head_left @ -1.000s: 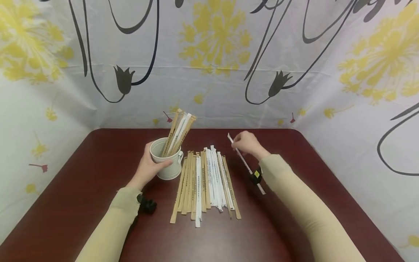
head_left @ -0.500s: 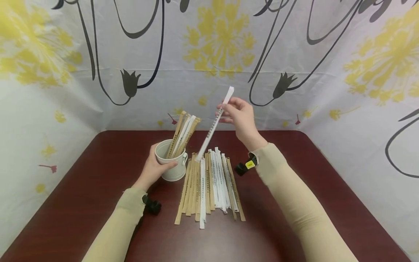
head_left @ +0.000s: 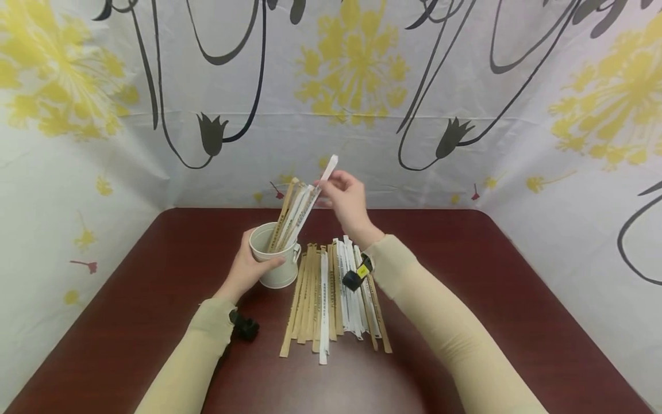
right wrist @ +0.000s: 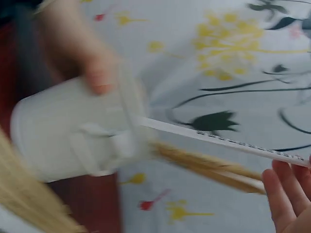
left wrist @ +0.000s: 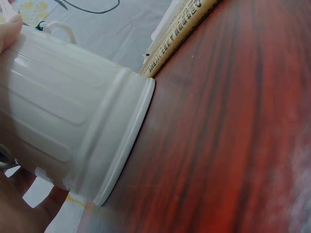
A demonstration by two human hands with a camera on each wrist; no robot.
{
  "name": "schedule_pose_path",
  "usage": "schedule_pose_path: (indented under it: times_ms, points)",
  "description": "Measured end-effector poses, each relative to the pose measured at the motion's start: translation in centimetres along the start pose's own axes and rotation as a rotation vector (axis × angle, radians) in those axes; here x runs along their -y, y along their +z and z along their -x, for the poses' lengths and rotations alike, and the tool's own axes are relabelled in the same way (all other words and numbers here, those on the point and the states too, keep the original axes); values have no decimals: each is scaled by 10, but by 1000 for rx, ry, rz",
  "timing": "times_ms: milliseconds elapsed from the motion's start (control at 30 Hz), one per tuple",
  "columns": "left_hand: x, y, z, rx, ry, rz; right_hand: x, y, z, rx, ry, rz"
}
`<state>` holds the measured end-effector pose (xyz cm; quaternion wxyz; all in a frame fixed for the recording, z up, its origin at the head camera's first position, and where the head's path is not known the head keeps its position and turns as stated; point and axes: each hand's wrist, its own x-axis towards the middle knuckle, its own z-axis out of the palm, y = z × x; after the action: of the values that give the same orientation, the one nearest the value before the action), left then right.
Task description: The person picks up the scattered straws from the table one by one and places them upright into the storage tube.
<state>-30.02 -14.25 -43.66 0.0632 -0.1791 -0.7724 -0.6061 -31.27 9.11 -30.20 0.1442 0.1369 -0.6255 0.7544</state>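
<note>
My left hand point(head_left: 245, 267) grips a small off-white bucket point(head_left: 279, 273), thumb on the near side of its wall. The bucket stands upright on the table, with several paper-wrapped straws point(head_left: 281, 221) leaning out of it, tan and white. Over its right side my right hand point(head_left: 347, 201) pinches a white wrapped straw point(head_left: 329, 167) near the upper end. That straw slants down to the bucket's mouth; its lower end is out of sight in the right wrist view, where the bucket is blurred. The left wrist view shows the bucket's wall point(left wrist: 63, 97) and base close up.
To the bucket's right, a row of tan and white wrapped straws point(head_left: 324, 310) lies side by side on the dark red table point(head_left: 434, 241). The right wrist's black camera point(head_left: 355, 279) hangs over them. A patterned cloth point(head_left: 248, 167) surrounds the table.
My right hand has lifted the white wrapped straw from the table's right side and carried it left to the bucket. The left hand keeps holding the bucket in place.
</note>
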Motion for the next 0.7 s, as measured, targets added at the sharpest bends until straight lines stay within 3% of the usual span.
schedule_pose_path:
  times_ms: [233,533,700]
  points:
    - [-2,7,-2,-6,13,-18,-34,-1,23,91,113,278]
    - [-6,6,-1,3,-19,-19,-43,-27,27,160,176,391]
    - [-34,1,12,-1,-37,-43,-53,-60,20,234,244,592]
